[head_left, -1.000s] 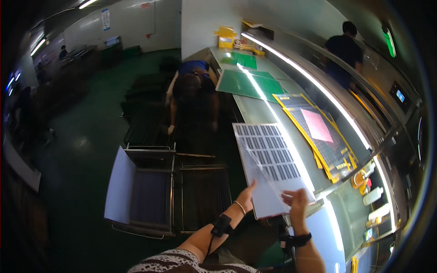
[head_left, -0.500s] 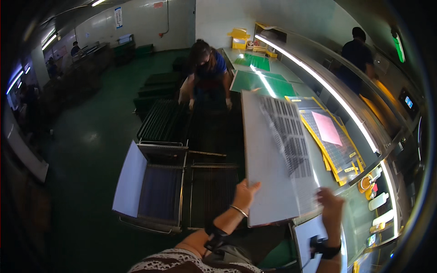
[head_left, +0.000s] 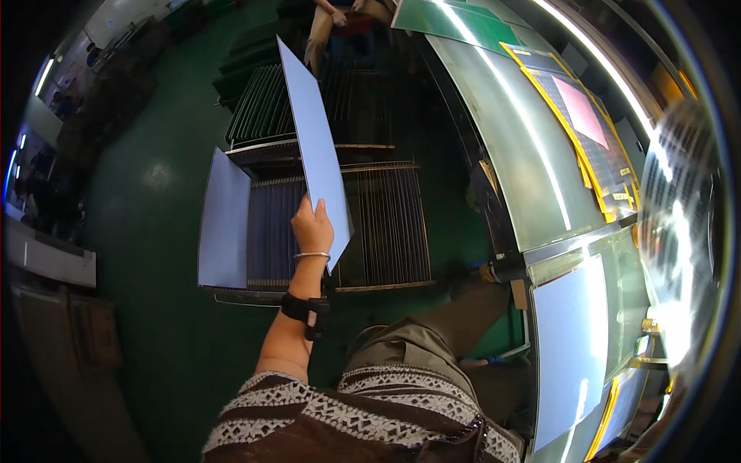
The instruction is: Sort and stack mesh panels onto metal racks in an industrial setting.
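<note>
My left hand [head_left: 312, 228] is closed on the lower edge of a thin, pale blue-grey panel [head_left: 312, 131]. The panel stands steeply tilted above the slotted racks, its far end reaching past them. Below it, a wire rack [head_left: 274, 231] has another pale panel [head_left: 222, 220] leaning at its left side. Beside that is a second rack [head_left: 390, 224] with several dark upright slats or boards. My right hand does not show. At the right rim hangs a clear, blurred film sheet [head_left: 679, 201] with faint printed rows; what holds it is hidden.
A long bench [head_left: 502, 147] runs along the right, bearing a yellow-taped frame [head_left: 594, 147] with a pink sheet and a pale panel [head_left: 567, 347] nearer me. Ahead, a seated person [head_left: 340, 19] is beside green-edged racks [head_left: 262, 108].
My left hand has carried the panel left, from beside the bench to over the racks. The film has come apart from it and is now far right. My right hand has left view.
</note>
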`<state>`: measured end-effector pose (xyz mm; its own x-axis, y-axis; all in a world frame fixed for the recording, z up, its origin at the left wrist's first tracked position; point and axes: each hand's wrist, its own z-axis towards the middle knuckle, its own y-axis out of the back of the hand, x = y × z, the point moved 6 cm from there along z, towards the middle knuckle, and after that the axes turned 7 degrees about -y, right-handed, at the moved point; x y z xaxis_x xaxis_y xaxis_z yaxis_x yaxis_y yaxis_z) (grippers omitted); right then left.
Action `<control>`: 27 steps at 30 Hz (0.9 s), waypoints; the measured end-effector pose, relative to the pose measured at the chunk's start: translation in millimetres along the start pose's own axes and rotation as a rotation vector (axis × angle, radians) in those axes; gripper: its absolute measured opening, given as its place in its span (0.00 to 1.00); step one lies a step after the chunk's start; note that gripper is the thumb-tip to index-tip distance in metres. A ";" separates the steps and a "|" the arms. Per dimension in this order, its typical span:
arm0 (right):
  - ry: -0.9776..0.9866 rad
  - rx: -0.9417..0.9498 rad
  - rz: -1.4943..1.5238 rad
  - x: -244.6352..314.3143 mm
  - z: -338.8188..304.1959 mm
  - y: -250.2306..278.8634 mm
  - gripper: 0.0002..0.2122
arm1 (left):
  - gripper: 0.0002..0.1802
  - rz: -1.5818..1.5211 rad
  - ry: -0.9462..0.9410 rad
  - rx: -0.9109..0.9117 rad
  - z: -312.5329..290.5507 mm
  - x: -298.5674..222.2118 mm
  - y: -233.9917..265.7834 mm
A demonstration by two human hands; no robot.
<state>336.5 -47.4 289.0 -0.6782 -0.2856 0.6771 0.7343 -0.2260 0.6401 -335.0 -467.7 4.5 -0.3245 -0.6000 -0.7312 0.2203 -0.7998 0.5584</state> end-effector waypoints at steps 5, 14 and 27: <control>-0.220 0.205 -0.229 -100.1 -92.2 -24.9 0.15 | 0.14 0.050 0.068 0.035 -58.0 65.7 -63.2; -0.291 0.574 -0.511 -123.9 -192.7 -103.2 0.15 | 0.15 0.057 0.168 0.105 -131.8 132.3 -101.4; -0.323 0.627 -0.644 -113.6 -189.4 -124.4 0.14 | 0.16 0.035 0.138 0.210 -156.2 159.6 -118.7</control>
<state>327.9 -163.2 63.7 -0.9908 0.0120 0.1345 0.1313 0.3170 0.9393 -269.3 -471.7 -239.7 -0.1878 -0.6361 -0.7484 0.0290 -0.7652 0.6431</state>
